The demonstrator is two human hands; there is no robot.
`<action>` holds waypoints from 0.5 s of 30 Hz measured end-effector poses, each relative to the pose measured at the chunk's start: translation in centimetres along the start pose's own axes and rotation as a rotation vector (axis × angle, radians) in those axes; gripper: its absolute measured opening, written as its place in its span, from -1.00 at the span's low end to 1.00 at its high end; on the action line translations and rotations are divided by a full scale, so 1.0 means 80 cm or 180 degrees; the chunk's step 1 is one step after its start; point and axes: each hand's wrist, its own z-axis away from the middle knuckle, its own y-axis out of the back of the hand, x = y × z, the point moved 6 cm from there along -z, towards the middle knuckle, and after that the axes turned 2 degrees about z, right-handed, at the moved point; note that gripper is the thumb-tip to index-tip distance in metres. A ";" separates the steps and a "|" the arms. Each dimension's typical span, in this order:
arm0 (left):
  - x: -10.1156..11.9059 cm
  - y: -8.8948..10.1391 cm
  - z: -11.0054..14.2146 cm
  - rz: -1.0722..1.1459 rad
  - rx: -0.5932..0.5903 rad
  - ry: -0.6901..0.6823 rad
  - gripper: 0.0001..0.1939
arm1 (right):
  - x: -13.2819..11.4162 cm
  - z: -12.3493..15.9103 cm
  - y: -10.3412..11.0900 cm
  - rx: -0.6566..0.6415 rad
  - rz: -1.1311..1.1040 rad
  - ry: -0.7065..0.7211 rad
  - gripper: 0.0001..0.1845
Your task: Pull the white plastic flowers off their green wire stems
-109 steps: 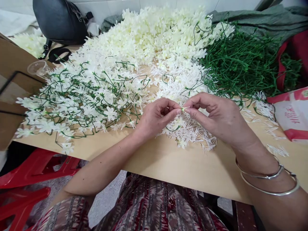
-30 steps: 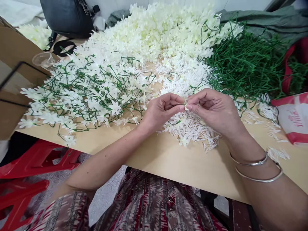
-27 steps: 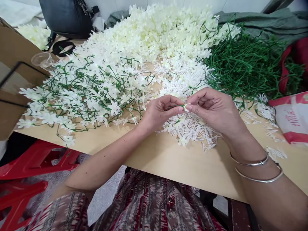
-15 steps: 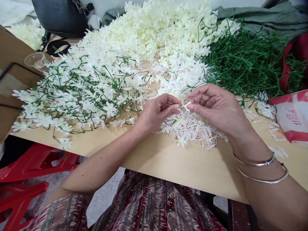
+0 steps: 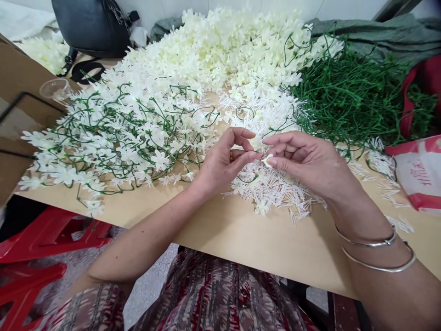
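hands: left hand and right hand pinch small white flower, frame centre
under: white stamen pile

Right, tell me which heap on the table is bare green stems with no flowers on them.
The green stem heap at the far right, beyond the right hand. The left heap has white blossoms on its stems; the middle heap is loose cream flowers.

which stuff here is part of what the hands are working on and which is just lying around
In use:
- left hand and right hand, pinching a small white flower piece
- white stamen pile beneath them
- loose cream petals
- bare green stems
- finished flower sprigs

Lying about:
- black bag
- clear plastic cup
- red and white packet
- red stool
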 end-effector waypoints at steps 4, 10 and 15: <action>0.002 0.000 0.000 -0.0078 0.0018 0.0085 -0.72 | 0.000 0.000 0.000 0.0085 -0.0121 0.0056 -0.80; 0.002 -0.001 -0.001 0.0051 -0.0014 0.0038 -0.65 | 0.000 -0.001 0.004 0.0238 -0.0116 0.0115 -0.79; 0.003 -0.003 0.000 -0.0074 -0.0048 -0.0018 -0.63 | -0.001 -0.001 0.002 0.0156 -0.0053 0.0080 -0.77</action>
